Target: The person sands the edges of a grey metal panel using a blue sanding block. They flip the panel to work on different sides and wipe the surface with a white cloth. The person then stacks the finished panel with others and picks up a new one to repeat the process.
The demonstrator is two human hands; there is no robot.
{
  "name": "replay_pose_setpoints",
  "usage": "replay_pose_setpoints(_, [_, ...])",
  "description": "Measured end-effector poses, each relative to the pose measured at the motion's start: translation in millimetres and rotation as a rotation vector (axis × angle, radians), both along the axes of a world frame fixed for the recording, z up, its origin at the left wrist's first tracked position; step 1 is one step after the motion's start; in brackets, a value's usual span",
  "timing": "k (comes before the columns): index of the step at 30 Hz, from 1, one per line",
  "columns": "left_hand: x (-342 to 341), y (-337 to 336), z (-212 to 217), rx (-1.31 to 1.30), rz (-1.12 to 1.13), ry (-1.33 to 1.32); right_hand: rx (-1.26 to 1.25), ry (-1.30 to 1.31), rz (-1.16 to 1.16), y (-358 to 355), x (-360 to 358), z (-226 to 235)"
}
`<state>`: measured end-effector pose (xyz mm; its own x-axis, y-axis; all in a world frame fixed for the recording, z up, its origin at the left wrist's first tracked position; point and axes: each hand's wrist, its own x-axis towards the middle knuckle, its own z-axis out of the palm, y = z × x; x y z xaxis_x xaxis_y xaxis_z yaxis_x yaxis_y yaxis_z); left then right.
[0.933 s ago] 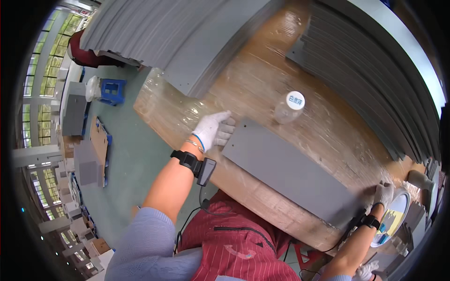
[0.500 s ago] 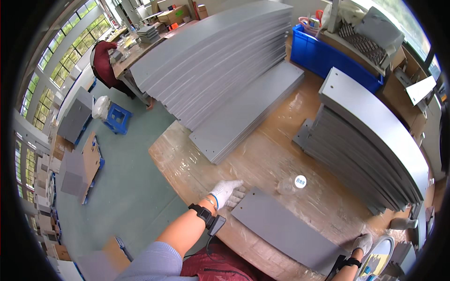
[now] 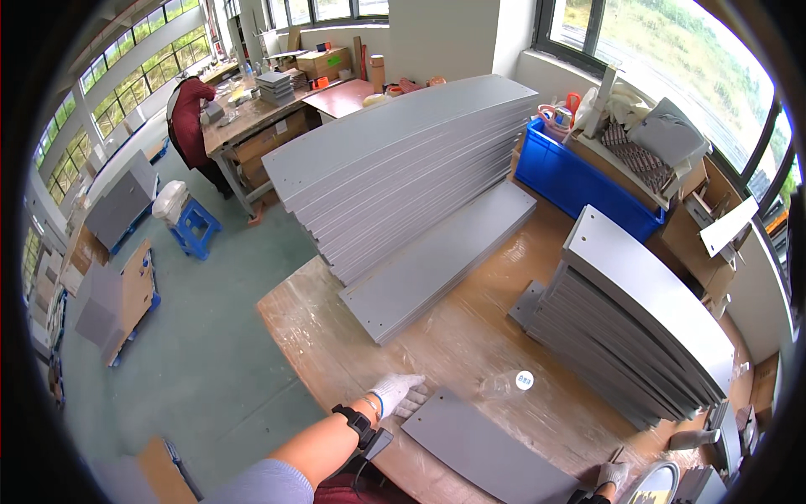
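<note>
A flat grey metal panel [image 3: 491, 449] lies on the plastic-wrapped wooden table [image 3: 319, 336] near its front edge. My left hand [image 3: 399, 392], in a white glove, rests flat on the table at the panel's left end, fingers spread. My right hand [image 3: 613, 475], also gloved, sits at the panel's right end near the lower edge; whether it grips the panel is unclear. A large stack of long grey panels [image 3: 403, 160] lies beyond, with a single long panel [image 3: 441, 260] beside it.
A second stack of grey panels [image 3: 638, 319] stands at the right. A clear plastic bag with a round label [image 3: 512, 384] lies on the table. A blue bin [image 3: 579, 181] sits behind. Another person [image 3: 193, 118] works at a far bench; a blue stool [image 3: 195, 227] stands on the green floor.
The view has tilted up and pulled back, bringing the far stacks, blue bin and windows into sight. Both hands stay at the ends of the grey panel.
</note>
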<state>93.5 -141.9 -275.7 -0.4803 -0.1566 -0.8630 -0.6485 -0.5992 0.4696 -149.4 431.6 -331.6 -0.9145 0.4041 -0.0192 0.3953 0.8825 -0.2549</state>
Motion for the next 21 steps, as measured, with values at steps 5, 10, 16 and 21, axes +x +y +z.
replay_pose_setpoints(5, [-2, -1, -1, -0.021, 0.015, 0.009, -0.047, 0.275, 0.234, -42, 24, 20])
replay_pose_setpoints(10, [17, -5, 6, 0.033, 0.062, 0.042, -0.567, 0.251, 0.813, -214, 129, 89])
replay_pose_setpoints(16, [3, -1, -6, 0.049, 0.017, 0.058, -0.224, 0.139, 1.252, -339, 180, 61])
replay_pose_setpoints(21, [2, -1, -2, 0.057, 0.067, 0.041, -0.222, 0.227, 1.228, -386, 177, 45])
